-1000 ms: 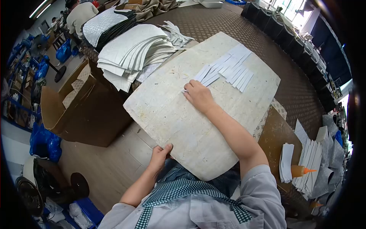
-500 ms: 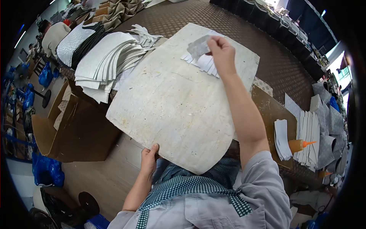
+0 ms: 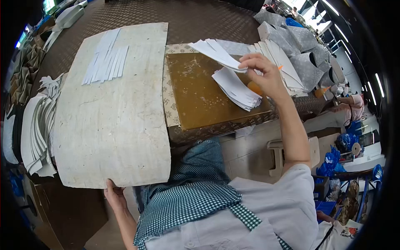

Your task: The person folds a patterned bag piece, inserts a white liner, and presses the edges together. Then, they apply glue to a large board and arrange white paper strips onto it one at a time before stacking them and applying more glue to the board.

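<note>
Right hand [image 3: 266, 75] is raised over the glue-stained brown board [image 3: 200, 93], fingers pinched on a small sheaf of white strips [image 3: 216, 52] that fans out toward the far left. Half a second earlier that same hand was lifting a single grey piece from the row of strips on the big pale board; now the view has swung right and the hand has come across to the brown board, so the picking has moved from the pale board to the stock on the right. Just below the raised sheaf, a thicker stack of white strips [image 3: 237, 89] lies on the brown board, near the hand but apart from it. An orange-tipped glue bottle [image 3: 254, 87] shows partly behind the hand.

Left hand [image 3: 114, 196] grips the near edge of the large pale board [image 3: 112, 125], thumb hidden under it, as it did a second ago. A row of white strips [image 3: 106, 60] remains laid out at the board's far end. Cut white sheets [image 3: 35, 133] are piled at the left, and grey fabric pieces [image 3: 304, 46] crowd the surface at the far right.
</note>
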Demonstrator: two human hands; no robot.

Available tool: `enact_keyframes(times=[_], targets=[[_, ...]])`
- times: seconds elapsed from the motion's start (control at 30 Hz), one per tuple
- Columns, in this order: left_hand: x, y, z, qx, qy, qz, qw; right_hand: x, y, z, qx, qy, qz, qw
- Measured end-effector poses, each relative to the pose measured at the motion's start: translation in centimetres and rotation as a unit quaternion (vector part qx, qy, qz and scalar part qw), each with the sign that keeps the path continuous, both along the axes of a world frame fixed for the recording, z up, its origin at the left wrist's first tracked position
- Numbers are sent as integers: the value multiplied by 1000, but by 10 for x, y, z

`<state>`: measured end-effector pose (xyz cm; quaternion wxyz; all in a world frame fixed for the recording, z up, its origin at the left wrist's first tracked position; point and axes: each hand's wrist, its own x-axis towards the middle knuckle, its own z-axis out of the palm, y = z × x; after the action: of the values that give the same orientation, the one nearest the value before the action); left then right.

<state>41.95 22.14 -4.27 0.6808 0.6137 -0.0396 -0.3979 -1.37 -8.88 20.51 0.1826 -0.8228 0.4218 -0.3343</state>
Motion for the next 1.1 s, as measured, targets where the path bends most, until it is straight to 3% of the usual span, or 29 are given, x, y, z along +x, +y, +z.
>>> enact_keyframes(times=[0.1,0.3,0.43,0.6,0.63,0.73,0.8,0.87,0.97,1.0,1.1], targets=[[10,10,-9,8,-4,-21,1000,-38,15,-31,-77,54,-2,996],[16,17,0,9,-21,-61,998,-83,30,-98,-93,147,-44,984],[16,17,2,22,-29,-63,997,-88,40,-103,-98,147,-54,983],[19,19,-1,29,-46,-97,994,-84,36,-108,-38,98,-156,982],[13,19,-1,-2,4,-83,997,-78,34,-107,-36,95,-162,982],[3,31,-11,-91,134,-42,986,-67,34,-108,-175,186,-140,957],[-18,30,-8,-136,99,-93,981,-43,42,-97,-209,210,-168,940],[-40,23,1,-142,92,-72,983,-20,42,-95,-257,154,-161,940],[-62,5,32,-94,28,-20,995,39,40,-82,-190,29,-31,981],[-65,5,45,-113,30,-35,993,64,40,-76,-151,19,17,988],[-51,13,68,-97,-113,-87,985,135,18,-88,-98,15,122,988]])
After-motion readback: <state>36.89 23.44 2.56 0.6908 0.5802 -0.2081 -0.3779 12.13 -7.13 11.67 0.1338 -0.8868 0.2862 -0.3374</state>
